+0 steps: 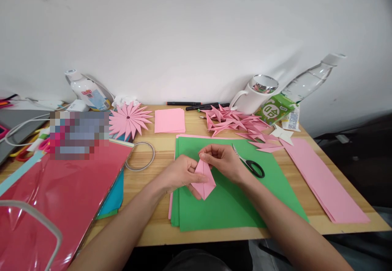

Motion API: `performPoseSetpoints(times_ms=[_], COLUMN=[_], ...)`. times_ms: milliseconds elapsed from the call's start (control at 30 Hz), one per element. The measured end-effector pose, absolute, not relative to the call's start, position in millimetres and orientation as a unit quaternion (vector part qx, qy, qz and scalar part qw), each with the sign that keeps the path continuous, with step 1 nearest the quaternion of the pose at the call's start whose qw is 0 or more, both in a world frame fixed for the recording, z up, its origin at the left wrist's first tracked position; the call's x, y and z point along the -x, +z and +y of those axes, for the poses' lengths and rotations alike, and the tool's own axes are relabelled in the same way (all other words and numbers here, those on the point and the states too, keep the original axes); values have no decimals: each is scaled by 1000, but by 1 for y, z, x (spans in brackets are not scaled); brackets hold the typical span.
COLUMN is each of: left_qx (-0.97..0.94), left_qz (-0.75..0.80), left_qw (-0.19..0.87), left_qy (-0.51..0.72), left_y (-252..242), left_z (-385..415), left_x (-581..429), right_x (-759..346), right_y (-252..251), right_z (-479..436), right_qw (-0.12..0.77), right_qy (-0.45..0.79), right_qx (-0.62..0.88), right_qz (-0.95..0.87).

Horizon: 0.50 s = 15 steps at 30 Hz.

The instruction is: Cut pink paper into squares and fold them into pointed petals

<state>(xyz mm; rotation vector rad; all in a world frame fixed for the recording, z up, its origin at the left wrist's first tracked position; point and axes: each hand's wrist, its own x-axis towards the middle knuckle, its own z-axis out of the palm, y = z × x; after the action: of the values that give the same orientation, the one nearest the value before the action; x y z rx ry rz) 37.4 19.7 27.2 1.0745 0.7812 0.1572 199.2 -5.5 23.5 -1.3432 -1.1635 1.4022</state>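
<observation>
A pink folded paper (206,188), kite-shaped with a crease down its middle, is held above a stack of green paper (226,214). My left hand (183,172) grips its left side, thumb lying across the front and fingers behind. At the narrow top corner, my right hand (221,158) pinches the paper between thumb and fingertips. Black-handled scissors (253,167) lie on the green paper, just right of my right hand. Beyond my hands are a pile of folded pink paper pieces (229,120) and a stack of pink paper squares (170,121).
A spiky pink paper rosette (128,118) sits at the back left, near a white bottle (87,91). Red plastic-wrapped paper (67,193) covers the left side. A white mug (255,95), a clear bottle (309,79) and long pink strips (327,181) are on the right.
</observation>
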Motion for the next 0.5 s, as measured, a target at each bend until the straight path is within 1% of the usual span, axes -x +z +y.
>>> performPoseSetpoints(times_ms=[167, 367, 500], left_qx=[-492, -499, -508], left_qz=[364, 364, 373], left_qw=[786, 783, 773], left_qy=[89, 78, 73], left_y=[28, 31, 31], left_z=[20, 20, 20], left_x=[-37, -35, -35], right_x=[-200, -201, -205], right_y=[30, 27, 27], right_z=[-6, -5, -4], right_qw=[403, 410, 396], right_qy=[572, 583, 622], right_qx=[527, 533, 504], right_qz=[-482, -456, -450])
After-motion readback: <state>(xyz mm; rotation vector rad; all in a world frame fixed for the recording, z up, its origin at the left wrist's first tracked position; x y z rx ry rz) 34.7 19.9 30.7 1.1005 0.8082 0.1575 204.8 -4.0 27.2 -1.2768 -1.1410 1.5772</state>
